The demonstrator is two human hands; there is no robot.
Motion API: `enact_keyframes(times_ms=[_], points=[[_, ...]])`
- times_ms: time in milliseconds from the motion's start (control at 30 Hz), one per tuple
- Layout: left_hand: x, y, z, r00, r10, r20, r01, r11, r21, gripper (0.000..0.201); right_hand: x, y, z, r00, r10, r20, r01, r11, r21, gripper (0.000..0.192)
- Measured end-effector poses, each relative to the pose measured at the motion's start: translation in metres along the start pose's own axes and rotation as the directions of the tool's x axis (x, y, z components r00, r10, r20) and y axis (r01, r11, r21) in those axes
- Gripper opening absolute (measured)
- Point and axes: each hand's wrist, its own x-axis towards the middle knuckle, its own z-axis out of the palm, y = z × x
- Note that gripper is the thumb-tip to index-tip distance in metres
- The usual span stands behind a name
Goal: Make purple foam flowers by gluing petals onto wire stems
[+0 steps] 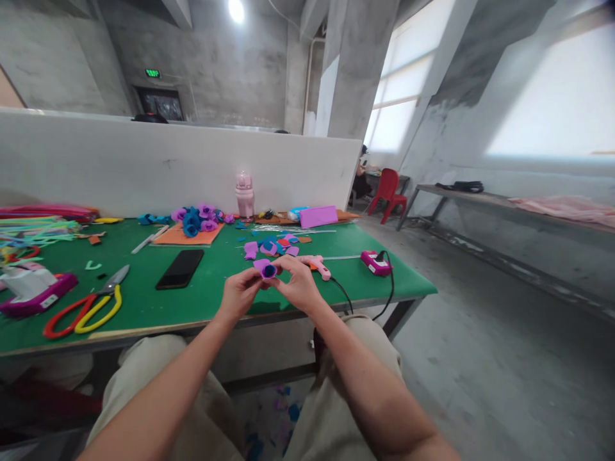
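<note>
flower piece (267, 269), purple foam petal wrapped round a blue centre, sits right between both hands, held up just over the near edge of the green table (202, 294). left hand (240, 293) pinches it from the left side, fingertips pressed onto the petal, and right hand (298, 285) pinches from the right, thumb and fingers closed on the same piece. so the thing lies dead centre, both hands about equally near. can't tell a long axis, it looks like a small roundish roll facing the camera.

just behind the flower piece there's a scatter of cut foam bits (271, 246) in purple and blue, and a pink glue gun (314, 264) just behind the right hand with its cord running off the table edge. further left of the flower piece lie a black phone (180, 269) and scissors (86, 307). finished flowers (196, 219) and a pink bottle (245, 195) sit at the back by the white partition. bare concrete room, big windows on the right.
</note>
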Motion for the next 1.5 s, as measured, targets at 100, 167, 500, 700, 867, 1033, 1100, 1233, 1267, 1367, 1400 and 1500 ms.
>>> enact_keyframes(times_ms=[100,167,500,700,867,1033,1100,1233,1267,1367,1400,1500], points=[[-0.001,0.002,0.002,1.000,-0.026,0.013,0.026,0.999,-0.039,0.016,0.000,0.001,-0.001,1.000,-0.003,0.011,0.003,1.000,-0.009,0.006],[-0.001,0.004,0.004,0.999,-0.038,0.020,0.040,0.993,-0.114,0.021,-0.001,0.001,0.000,1.000,0.008,0.024,-0.008,1.000,-0.011,0.006],[-0.001,0.004,0.003,0.995,-0.101,-0.002,0.101,0.990,-0.104,0.023,0.001,0.009,-0.012,0.996,0.076,0.046,-0.077,0.997,0.030,0.023],[0.005,0.006,-0.006,0.978,-0.158,-0.134,0.154,0.987,-0.040,0.019,-0.007,0.053,-0.065,0.855,0.463,-0.231,-0.467,0.883,0.045,0.029],[0.013,0.006,-0.017,0.964,-0.158,-0.212,0.143,0.986,-0.083,0.022,-0.011,0.070,-0.066,0.818,0.486,-0.307,-0.527,0.847,-0.064,0.026],[0.020,0.005,-0.028,0.931,-0.173,-0.322,0.141,0.982,-0.122,0.024,0.015,0.072,-0.011,0.883,0.469,0.004,-0.426,0.804,-0.415,0.024],[0.021,0.003,-0.032,0.922,-0.179,-0.343,0.139,0.981,-0.139,0.026,0.028,0.078,0.015,0.867,0.492,0.080,-0.403,0.787,-0.468,0.020],[0.023,-0.001,-0.039,0.917,-0.184,-0.354,0.142,0.980,-0.141,0.028,0.047,0.093,0.051,0.817,0.561,0.134,-0.405,0.724,-0.558,0.015],[0.023,-0.001,-0.041,0.918,-0.182,-0.352,0.142,0.980,-0.137,0.028,0.050,0.096,0.057,0.805,0.578,0.133,-0.410,0.704,-0.580,0.017],[0.024,0.000,-0.044,0.921,-0.187,-0.341,0.151,0.980,-0.130,0.029,0.057,0.101,0.067,0.779,0.610,0.141,-0.407,0.664,-0.627,0.020],[0.024,0.001,-0.045,0.921,-0.193,-0.339,0.157,0.979,-0.131,0.029,0.058,0.102,0.069,0.771,0.617,0.157,-0.397,0.660,-0.638,0.019],[0.024,0.004,-0.047,0.918,-0.202,-0.342,0.165,0.977,-0.135,0.029,0.061,0.104,0.076,0.746,0.631,0.212,-0.367,0.656,-0.660,0.016]])
